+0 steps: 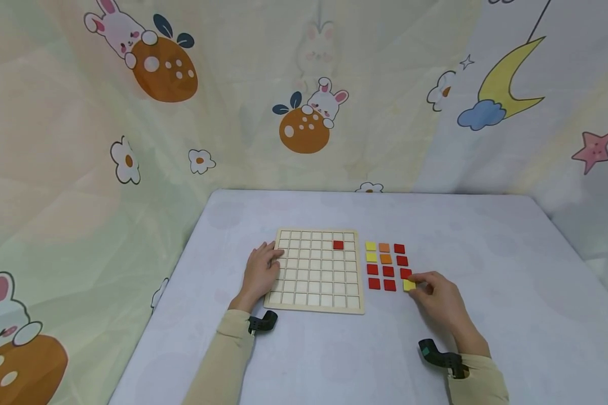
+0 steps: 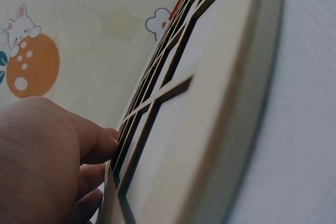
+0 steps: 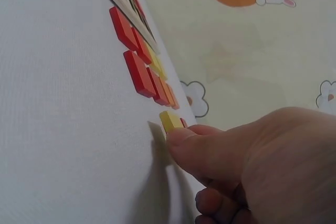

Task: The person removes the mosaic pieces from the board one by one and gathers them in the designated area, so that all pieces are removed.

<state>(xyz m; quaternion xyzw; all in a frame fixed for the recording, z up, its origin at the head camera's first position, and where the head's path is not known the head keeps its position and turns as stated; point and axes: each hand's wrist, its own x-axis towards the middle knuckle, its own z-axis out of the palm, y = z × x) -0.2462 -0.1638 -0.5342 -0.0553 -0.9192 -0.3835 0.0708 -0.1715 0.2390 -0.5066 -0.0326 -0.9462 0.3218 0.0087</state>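
A yellow square tile (image 1: 408, 285) is pinched between thumb and fingers of my right hand (image 1: 439, 299), at the near right corner of the tile group. In the right wrist view the same yellow tile (image 3: 170, 121) sticks out past the thumb tip. My left hand (image 1: 261, 273) rests along the left edge of a wooden grid board (image 1: 314, 309), its fingertips on the frame. In the left wrist view the fingers (image 2: 100, 145) lie at the board's rim. One red tile (image 1: 338, 245) sits in a cell near the board's far right corner.
Right of the board lie several loose tiles in rows: yellow tiles (image 1: 371, 246), orange tiles (image 1: 384, 247) and red tiles (image 1: 388, 271). All stand on a white-covered table (image 1: 334, 360). A patterned cloth (image 1: 243, 101) hangs behind the table and along its left side.
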